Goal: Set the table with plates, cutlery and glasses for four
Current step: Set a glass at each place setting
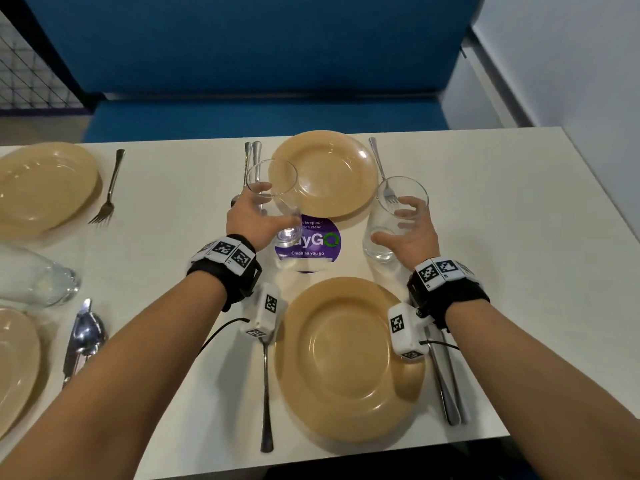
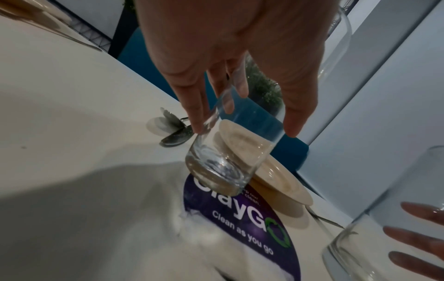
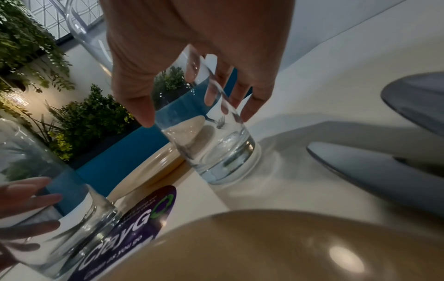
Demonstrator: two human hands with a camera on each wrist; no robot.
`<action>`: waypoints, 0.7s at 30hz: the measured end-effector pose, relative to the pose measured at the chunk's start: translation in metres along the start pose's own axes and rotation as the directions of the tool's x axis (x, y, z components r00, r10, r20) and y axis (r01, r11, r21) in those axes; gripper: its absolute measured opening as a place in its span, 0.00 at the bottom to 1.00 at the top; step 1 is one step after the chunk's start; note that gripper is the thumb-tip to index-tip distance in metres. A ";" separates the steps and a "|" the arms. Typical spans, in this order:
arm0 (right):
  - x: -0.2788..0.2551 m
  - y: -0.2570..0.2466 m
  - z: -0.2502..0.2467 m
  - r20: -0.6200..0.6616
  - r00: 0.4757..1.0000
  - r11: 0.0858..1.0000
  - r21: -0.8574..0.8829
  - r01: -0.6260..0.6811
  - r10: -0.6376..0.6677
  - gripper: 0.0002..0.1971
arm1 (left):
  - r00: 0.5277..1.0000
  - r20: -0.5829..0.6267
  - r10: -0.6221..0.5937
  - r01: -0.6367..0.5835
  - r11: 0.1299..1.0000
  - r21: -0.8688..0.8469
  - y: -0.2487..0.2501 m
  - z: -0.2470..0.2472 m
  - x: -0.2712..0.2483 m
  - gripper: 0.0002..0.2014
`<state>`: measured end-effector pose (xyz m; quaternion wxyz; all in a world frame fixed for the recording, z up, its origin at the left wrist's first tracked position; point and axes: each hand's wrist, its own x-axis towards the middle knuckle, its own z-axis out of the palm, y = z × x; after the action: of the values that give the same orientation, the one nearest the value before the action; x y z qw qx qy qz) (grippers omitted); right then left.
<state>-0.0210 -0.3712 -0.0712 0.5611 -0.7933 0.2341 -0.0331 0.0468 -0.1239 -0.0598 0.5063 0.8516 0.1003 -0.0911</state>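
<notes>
— Nearest plate point(image 1: 349, 362) sits at the surface point(image 1: 519, 220) edge, a fork point(image 1: 266, 393) left of it.
— And the hands?
— Left hand point(image 1: 251, 220) is wrapped round a tilted glass point(image 1: 277, 202), its base over the purple sticker point(image 1: 311, 242). Right hand point(image 1: 408, 230) curls round a second glass point(image 1: 391, 220), upright, base on the surface just right of the far plate point(image 1: 325, 174).
— Both holding, then.

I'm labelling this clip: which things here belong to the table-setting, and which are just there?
Job:
left hand gripping a glass
right hand gripping another glass
near plate
far plate
near fork

Just there:
purple sticker
blue bench
</notes>
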 end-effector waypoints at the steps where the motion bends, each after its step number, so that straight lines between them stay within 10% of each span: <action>1: -0.001 0.001 0.000 0.001 1.000 1.000 0.006 -0.004 0.004 0.34 | 1.000 -0.003 -0.004 0.004 1.000 -0.009 -0.001 0.001 0.001 0.36; 21: -0.029 0.021 -0.025 0.154 0.987 0.998 -0.013 0.055 -0.052 0.36 | 0.996 -0.057 0.069 -0.067 0.997 0.034 -0.011 0.004 0.001 0.38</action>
<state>-0.0616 -0.3868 -0.0749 0.5694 -0.8043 0.1692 0.0152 0.0452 -0.1220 -0.0710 0.4924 0.8648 0.0845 -0.0505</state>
